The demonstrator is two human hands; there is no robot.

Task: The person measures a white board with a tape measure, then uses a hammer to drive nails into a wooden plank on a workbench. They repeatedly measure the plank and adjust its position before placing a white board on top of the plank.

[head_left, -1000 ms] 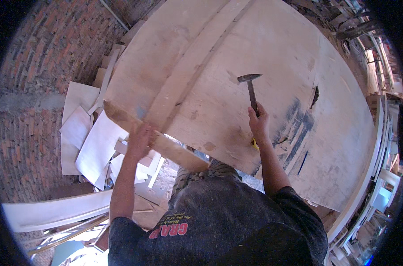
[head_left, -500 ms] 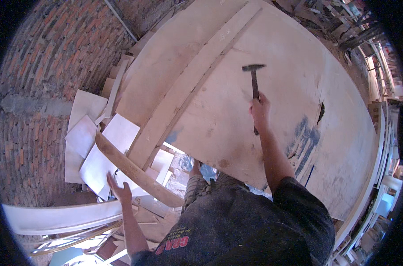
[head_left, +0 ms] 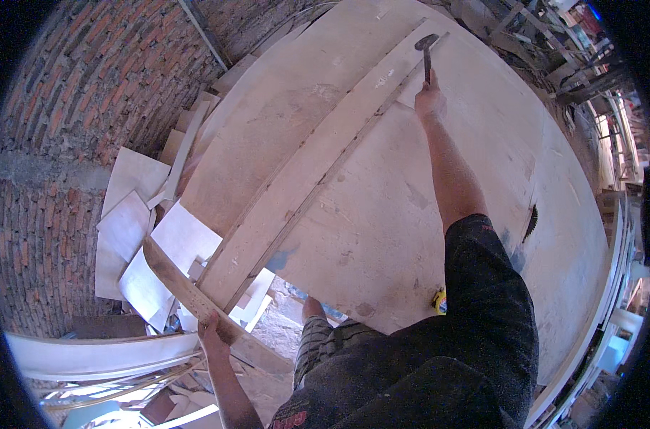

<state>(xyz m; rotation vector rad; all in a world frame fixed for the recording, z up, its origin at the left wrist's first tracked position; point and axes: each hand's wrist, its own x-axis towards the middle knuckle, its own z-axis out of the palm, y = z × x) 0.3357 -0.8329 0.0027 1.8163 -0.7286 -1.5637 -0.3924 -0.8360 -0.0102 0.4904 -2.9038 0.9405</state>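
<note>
A brick wall (head_left: 67, 114) rises along the left side, and in front of it a broad wooden sheet (head_left: 382, 236) fills most of the middle, smudged and stained in places. The person, in a dark shirt (head_left: 418, 372), leans over its near side with the right arm stretched far out. A long board (head_left: 310, 164) runs slantwise across the sheet, from its far edge down to the near left, where its end projects past the sheet's near edge. Pale panels (head_left: 187, 232) lie in a loose pile between the wall and that end. A short plank (head_left: 171, 275) stretches crosswise at the board's near end (it looks bowed, though the fisheye bends straight edges too). The hammer (head_left: 426, 44) is up near the board's far end, its head seen over the board; whether it touches the wood cannot be told. The right hand (head_left: 430, 104) is closed firmly around its handle. The left hand (head_left: 214, 337) touches the near edge of the short plank, its fingertips over the face; whether it wraps beneath is hidden. A toothed saw blade (head_left: 531, 223) shows at the sheet's right, and a small yellow object (head_left: 440, 301) sits beside the shirt.
</note>
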